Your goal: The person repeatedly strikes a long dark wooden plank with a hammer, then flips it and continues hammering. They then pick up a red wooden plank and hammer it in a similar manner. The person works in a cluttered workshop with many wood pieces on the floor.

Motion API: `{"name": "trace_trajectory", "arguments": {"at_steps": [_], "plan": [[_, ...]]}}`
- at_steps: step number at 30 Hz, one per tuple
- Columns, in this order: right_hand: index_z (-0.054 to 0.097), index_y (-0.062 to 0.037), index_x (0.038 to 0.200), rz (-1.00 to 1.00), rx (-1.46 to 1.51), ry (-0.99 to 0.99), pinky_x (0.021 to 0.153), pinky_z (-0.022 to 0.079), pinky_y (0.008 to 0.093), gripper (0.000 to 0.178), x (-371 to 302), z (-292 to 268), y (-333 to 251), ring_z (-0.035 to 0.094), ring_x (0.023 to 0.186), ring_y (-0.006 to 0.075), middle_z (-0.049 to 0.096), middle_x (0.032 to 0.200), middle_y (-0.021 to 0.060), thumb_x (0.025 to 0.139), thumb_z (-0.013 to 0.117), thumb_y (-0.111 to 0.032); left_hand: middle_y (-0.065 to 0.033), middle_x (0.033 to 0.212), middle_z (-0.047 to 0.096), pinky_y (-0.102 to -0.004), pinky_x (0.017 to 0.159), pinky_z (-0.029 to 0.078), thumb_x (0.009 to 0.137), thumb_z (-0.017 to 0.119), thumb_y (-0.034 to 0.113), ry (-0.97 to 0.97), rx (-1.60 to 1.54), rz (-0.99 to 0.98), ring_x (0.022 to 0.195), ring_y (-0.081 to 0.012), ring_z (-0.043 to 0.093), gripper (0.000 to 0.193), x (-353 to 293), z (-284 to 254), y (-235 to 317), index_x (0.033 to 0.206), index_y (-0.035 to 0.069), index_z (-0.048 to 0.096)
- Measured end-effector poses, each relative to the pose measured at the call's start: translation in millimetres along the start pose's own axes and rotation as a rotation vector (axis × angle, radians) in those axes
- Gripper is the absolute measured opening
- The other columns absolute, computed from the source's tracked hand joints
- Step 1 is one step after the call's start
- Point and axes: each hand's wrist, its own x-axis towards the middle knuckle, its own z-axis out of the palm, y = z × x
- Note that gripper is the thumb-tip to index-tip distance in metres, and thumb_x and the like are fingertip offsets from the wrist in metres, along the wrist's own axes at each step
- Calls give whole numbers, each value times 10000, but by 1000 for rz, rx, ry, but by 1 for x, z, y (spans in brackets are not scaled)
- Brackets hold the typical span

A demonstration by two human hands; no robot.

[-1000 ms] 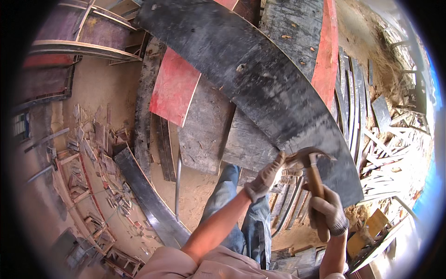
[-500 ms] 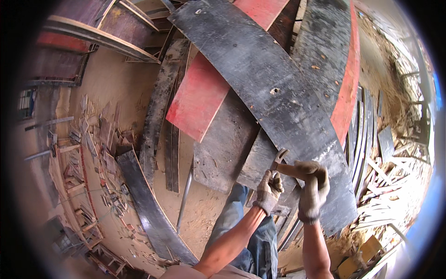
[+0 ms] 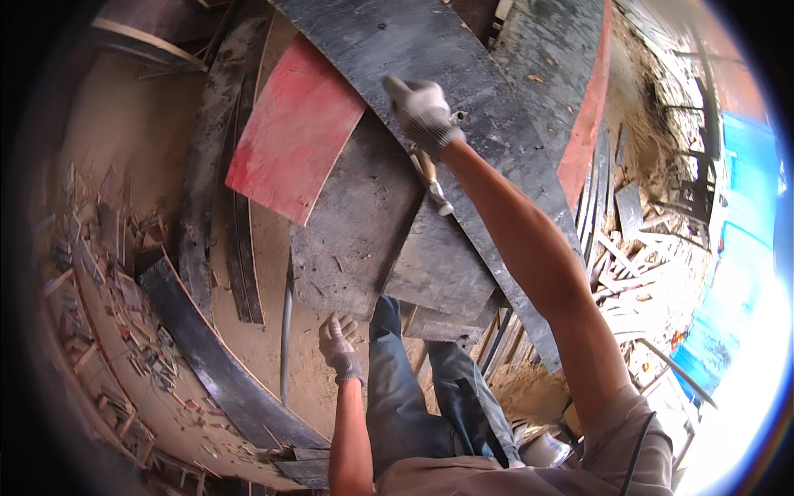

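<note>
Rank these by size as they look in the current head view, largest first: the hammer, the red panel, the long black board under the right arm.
1. Long black board
2. Red panel
3. Hammer, clearly smallest, though part may be hidden

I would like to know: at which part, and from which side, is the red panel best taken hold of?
I would grip the red panel at its near left corner, coming from the person's left. That corner projects past the grey panel, so it looks reachable. The far right edge passes under the long black board, which probably blocks a grip there.
</note>
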Motion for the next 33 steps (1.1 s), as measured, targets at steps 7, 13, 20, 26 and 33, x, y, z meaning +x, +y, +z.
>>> {"name": "trace_trajectory", "arguments": {"at_steps": [7,13,20,26,33], "plan": [[647,-57,716,-471,43,-160,713,533,395,410,-120,-70,16,577,619,184,596,629,82,1000,667,-352,-222,1286,711,-421,1006,569,1074,642,323,156,391,381,1150,-356,717,475,24,50,0,1373,-43,587],[508,-118,580,131,357,298,600,563,400,432,-240,-214,154,476,411,138,499,495,21,972,625,-256,-251,1538,524,-493,1181,426,1016,718,280,-88,790,1376,1428,-421,501,617,36,208,128,1511,-6,487],[689,-50,797,-103,303,218,509,447,361,309,-73,-320,164,569,509,189,595,597,61,1010,642,-269,-301,1728,193,-437,1334,162,910,777,516,-543,1507,1268,1627,-415,162,1088,-47,368,93,1662,-34,215],[702,-41,904,-414,119,462,568,487,391,310,74,-288,117,584,587,207,591,657,63,995,688,-337,-337,1730,96,-479,1333,158,787,868,576,-381,1889,1211,1620,-464,105,1264,-64,383,46,1662,-46,199],[573,-104,742,-657,59,125,499,449,321,312,-239,-305,204,530,519,118,537,588,5,1001,632,-268,-391,1701,123,-558,1304,193,801,871,502,-348,1875,1364,1595,-525,148,1227,-57,379,32,1629,-109,201]]}}
